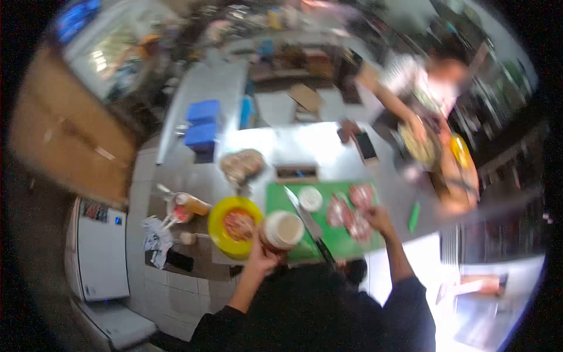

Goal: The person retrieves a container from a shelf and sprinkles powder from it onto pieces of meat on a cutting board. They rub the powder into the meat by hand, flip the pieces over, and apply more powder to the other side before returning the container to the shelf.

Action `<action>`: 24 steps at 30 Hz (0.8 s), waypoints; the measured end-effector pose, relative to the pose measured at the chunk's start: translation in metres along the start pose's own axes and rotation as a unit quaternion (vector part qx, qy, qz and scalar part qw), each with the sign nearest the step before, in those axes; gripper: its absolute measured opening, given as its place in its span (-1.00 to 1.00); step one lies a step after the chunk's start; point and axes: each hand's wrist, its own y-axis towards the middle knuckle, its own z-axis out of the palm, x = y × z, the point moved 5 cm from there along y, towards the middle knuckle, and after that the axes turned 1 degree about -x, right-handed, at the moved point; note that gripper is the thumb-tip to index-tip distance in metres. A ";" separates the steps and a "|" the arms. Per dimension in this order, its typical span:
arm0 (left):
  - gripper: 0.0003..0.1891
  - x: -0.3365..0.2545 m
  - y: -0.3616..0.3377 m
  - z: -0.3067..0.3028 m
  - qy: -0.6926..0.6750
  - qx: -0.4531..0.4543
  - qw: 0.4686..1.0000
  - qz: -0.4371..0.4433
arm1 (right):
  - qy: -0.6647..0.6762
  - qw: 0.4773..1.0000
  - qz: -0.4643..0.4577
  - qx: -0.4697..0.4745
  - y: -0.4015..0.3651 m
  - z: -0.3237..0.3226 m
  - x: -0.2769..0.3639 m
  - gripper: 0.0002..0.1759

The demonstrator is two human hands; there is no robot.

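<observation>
My left hand [265, 256] is wrapped round a jar [284, 229] with a pale top or opening, held over the left edge of the green cutting board [352, 251]. My right hand [380, 220] is at the board's right side, against or just beside the pieces of raw meat [359, 222]; blur hides its fingertips. A round white lid [310, 199] lies on the board. A knife [307, 223] lies aslant between the jar and the meat, its black handle toward me. Left of the jar stands a yellow bowl [214, 239] with reddish, shredded-looking food [238, 224] inside.
A bagged brown item [242, 166] sits behind the bowl, near blue containers [202, 124]. Bottles and a cloth [156, 239] are at left. A green-handled item [414, 217] lies right of the board. Another person [419, 88] works at right over a bowl [417, 145].
</observation>
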 end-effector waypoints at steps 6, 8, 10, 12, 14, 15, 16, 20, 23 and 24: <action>-0.20 0.005 0.002 0.009 0.023 -0.017 0.999 -0.030 | 0.043 0.980 -0.016 -0.191 -0.039 0.007 0.016 -0.70; -0.19 0.010 0.001 0.010 0.031 -0.025 0.998 -0.047 | 0.043 0.973 -0.029 -0.227 -0.049 0.022 0.023 -0.71; -0.17 0.011 0.003 0.014 0.055 -0.016 0.997 -0.043 | 0.116 0.949 -0.025 -0.292 -0.054 0.036 0.022 -0.74; -0.16 0.015 0.002 0.018 0.077 -0.008 0.996 -0.041 | 0.141 0.942 -0.067 -0.296 -0.063 0.043 0.027 -0.75; -0.13 0.015 0.000 0.023 0.095 -0.005 0.995 -0.026 | 0.063 0.950 -0.123 -0.280 -0.078 0.051 0.039 -0.74; -0.13 0.013 0.001 0.020 0.096 -0.004 0.995 -0.027 | 0.063 0.949 -0.123 -0.282 -0.088 0.046 0.045 -0.74; -0.14 0.013 0.004 0.015 0.066 -0.003 0.996 -0.055 | 0.052 0.955 -0.150 -0.249 -0.097 0.039 0.055 -0.73; -0.14 0.010 0.004 0.005 0.058 0.015 0.995 -0.079 | -0.023 0.959 -0.136 -0.249 -0.099 0.041 0.031 -0.62; -0.12 0.010 0.004 0.000 0.027 0.014 0.997 -0.077 | -0.173 0.948 -0.161 -0.213 -0.099 0.059 0.043 -0.47; -0.12 0.013 0.002 0.000 0.027 0.013 0.996 -0.079 | -0.173 0.948 -0.159 -0.213 -0.110 0.061 0.041 -0.47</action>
